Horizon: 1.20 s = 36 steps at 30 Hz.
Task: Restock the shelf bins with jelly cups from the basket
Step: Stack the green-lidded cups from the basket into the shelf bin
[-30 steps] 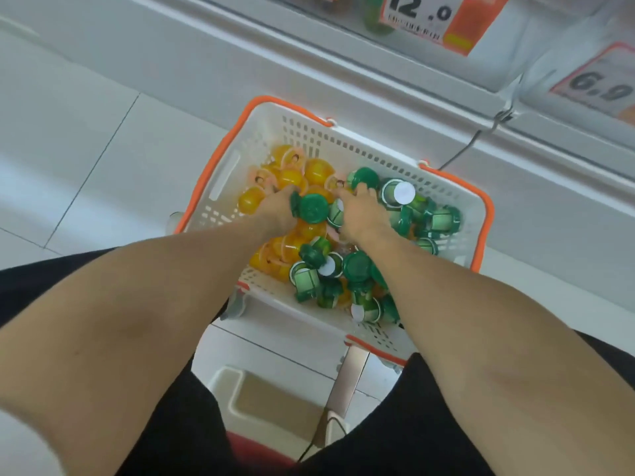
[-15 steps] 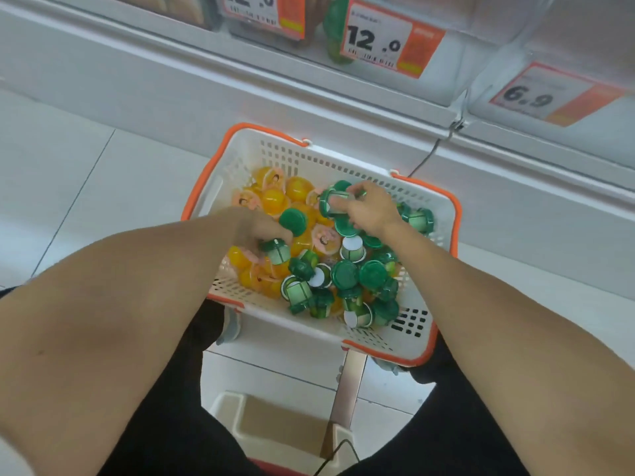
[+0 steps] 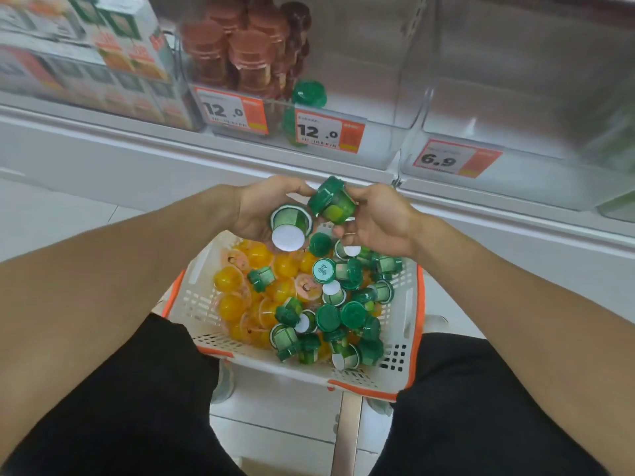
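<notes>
Shelf top is blurred, box labels unreadable. Left hand (image 3: 256, 209) curls round a round green plastic jelly cup (image 3: 290, 226), white foil lid facing near. Right hand (image 3: 376, 221) pinches a 2nd green cup (image 3: 331, 201), tilted, base far-left. Both above the white slotted plastic basket w/ orange rim (image 3: 410, 304), below clear shelf bins (image 3: 378, 146).

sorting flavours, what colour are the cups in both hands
Green jelly cups, one showing a white foil lid; head view.

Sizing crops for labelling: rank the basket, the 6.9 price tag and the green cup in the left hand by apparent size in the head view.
1. Basket, by far.
2. 6.9 price tag.
3. Green cup in the left hand; it is nearer the camera, so the true gap is unsure.
</notes>
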{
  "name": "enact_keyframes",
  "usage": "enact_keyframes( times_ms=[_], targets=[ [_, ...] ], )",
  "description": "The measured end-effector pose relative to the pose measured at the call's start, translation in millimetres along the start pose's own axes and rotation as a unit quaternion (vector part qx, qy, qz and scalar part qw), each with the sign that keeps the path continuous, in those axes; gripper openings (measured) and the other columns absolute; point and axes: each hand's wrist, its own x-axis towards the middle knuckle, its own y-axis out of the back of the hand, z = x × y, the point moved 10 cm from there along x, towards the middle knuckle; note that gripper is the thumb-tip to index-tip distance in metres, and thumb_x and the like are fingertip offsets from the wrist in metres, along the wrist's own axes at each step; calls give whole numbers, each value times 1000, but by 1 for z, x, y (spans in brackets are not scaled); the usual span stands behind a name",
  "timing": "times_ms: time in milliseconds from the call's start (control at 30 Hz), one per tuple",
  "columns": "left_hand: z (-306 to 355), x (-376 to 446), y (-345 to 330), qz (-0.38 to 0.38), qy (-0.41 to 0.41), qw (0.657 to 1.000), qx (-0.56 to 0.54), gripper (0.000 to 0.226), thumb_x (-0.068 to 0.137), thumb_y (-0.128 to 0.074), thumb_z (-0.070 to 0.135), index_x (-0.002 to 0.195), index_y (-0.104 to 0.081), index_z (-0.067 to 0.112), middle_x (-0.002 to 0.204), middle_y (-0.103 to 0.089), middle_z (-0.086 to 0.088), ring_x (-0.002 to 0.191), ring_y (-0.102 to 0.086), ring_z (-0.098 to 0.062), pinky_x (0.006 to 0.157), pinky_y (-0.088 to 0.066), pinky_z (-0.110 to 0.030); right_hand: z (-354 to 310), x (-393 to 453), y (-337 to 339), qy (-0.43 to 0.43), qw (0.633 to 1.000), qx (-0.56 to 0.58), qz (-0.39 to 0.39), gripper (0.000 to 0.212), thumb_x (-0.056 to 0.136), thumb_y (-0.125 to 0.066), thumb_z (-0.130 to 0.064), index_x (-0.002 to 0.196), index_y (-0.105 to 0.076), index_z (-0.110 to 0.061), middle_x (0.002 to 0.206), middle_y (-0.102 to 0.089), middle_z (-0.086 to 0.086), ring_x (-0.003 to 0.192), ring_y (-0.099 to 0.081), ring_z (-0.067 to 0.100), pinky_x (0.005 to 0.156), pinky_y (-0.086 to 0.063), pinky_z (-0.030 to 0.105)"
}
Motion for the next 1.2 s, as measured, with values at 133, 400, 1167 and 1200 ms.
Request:
enact_keyframes(
  times_ms=[133,400,1167,1200],
  targets=[
    [18,-16,-18,28,-67,997,-40,58,96,-42,63,98,-65,10,81,-71,-9,71,-70,-26,67,-56,-29,-8,-11,-12,32,997,71,-25,48,108,-26,-37,115,-61,-5,80,-62,8,56,-41,14,66,-31,31],
    [29,-34,-15,106,-130,986,-9,49,97,-48,56,124,-65,18,96,-76,-12,57,-63,-12,43,-39,-17,-22,-22,19,86,984,-59,147,35,108,-38,-25,122,-62,-4,87,-52,16,45,-43,10,44,-35,23],
    [66,-61,26,152,-247,915,-282,18,88,-48,26,77,-56,14,75,-56,-7,59,-48,-19,43,-24,-23,-159,-12,18,197,968,78,136,29,97,-59,-8,122,-60,6,99,-74,18,86,-75,22,69,-59,23],
    [67,-62,28,151,-251,911,-291,18,89,-47,24,76,-54,14,72,-55,-7,59,-47,-20,43,-26,-24,-171,1,23,198,965,73,156,30,97,-59,-8,123,-58,7,98,-73,18,84,-75,22,68,-59,24]
  ],
)
